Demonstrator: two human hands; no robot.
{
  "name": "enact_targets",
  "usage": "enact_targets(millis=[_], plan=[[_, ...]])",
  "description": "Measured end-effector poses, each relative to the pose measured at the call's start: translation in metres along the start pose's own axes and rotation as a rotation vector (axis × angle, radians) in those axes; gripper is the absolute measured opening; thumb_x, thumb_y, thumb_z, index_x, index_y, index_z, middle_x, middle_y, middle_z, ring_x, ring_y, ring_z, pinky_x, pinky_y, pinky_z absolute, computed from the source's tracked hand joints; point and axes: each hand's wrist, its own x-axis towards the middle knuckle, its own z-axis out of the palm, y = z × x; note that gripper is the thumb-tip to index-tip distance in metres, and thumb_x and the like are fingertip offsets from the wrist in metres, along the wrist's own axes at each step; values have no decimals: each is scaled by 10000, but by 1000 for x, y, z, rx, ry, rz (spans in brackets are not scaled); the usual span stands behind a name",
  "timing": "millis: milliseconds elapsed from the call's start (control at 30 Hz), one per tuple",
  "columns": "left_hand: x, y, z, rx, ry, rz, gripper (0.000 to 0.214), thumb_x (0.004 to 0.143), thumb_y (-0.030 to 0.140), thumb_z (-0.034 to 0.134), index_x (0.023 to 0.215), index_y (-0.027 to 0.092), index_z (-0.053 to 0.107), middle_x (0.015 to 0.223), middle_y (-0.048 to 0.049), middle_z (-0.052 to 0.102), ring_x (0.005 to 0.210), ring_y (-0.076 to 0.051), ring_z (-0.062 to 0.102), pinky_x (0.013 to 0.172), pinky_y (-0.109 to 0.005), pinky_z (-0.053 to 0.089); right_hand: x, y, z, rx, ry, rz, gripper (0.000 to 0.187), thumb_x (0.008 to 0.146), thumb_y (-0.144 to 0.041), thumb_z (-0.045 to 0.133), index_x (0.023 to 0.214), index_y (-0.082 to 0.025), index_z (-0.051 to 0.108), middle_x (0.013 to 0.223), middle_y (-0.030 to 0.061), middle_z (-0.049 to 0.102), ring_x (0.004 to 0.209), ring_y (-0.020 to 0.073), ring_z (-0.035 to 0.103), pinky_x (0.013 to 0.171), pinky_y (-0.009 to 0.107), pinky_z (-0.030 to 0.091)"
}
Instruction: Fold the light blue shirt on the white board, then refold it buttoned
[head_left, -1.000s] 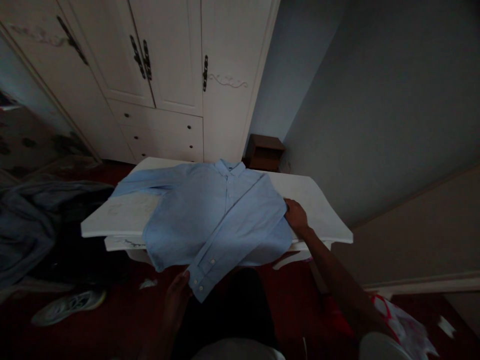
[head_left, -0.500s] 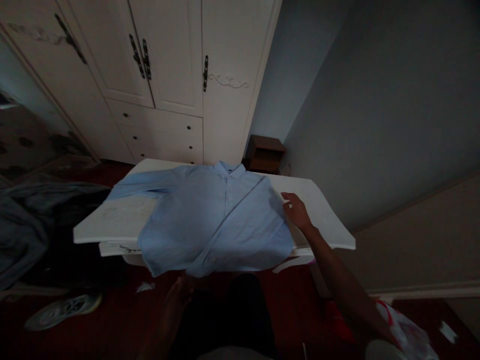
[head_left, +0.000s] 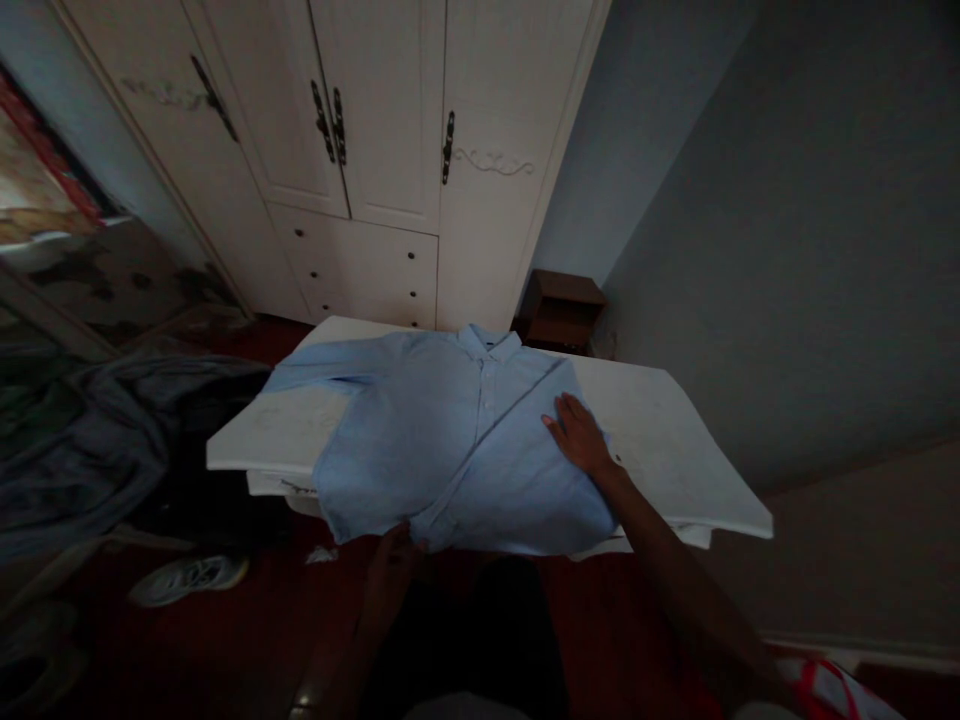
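Note:
A light blue button-up shirt (head_left: 420, 430) lies front up across a white table, its collar toward the wardrobe and its hem hanging over the near edge. One sleeve stretches out to the left; the other is folded diagonally across the front, its cuff down at the hem. My right hand (head_left: 579, 436) rests open and flat on the right side of the shirt, fingers spread. At the near edge, my left hand (head_left: 391, 568) is closed at the cuff of the folded sleeve, its fingertips dim in the shadow.
The white table (head_left: 675, 450) shows bare wood to the right of the shirt. A white wardrobe (head_left: 375, 130) stands behind, with a small brown cabinet (head_left: 562, 305) beside it. Dark clothes (head_left: 112, 430) are heaped at left, above a shoe (head_left: 187, 578) on the red floor.
My right hand has moved from the shirt's right edge onto its front and flattened. My left hand has come up to the cuff. The view has swung left.

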Motion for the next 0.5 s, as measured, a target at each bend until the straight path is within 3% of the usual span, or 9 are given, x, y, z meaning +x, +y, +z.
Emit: enact_targets(millis=[133,300,400,500], plan=[[9,14,-17,23,-62,21,523,727,605,607,1023,176,658,989,-104,723,905,-274,693,800,-404,563,-6,-7,-6,-90,82,57,609,988,-499,289,1331,-47,511,1452,255,435,1365,348,382,1097,531,313],[19,67,-73,107,-226,44,394,750,543,623,870,179,713,827,-65,737,790,-239,690,734,-339,548,-10,-10,-7,-234,78,85,568,997,-454,269,1289,-48,538,1360,259,524,1283,341,477,1065,515,348],[33,107,-110,96,-12,84,421,764,571,600,834,171,709,654,-25,682,599,-182,628,558,-272,497,-10,-3,0,-222,92,42,556,986,-452,285,1288,-56,534,1328,251,552,1256,325,503,1039,480,388],[66,138,-139,109,250,251,414,810,548,546,877,172,706,666,-18,668,607,-161,607,579,-255,488,-10,5,7,-175,114,-12,509,959,-436,345,1293,-99,529,1318,218,568,1260,329,495,1017,490,406]])
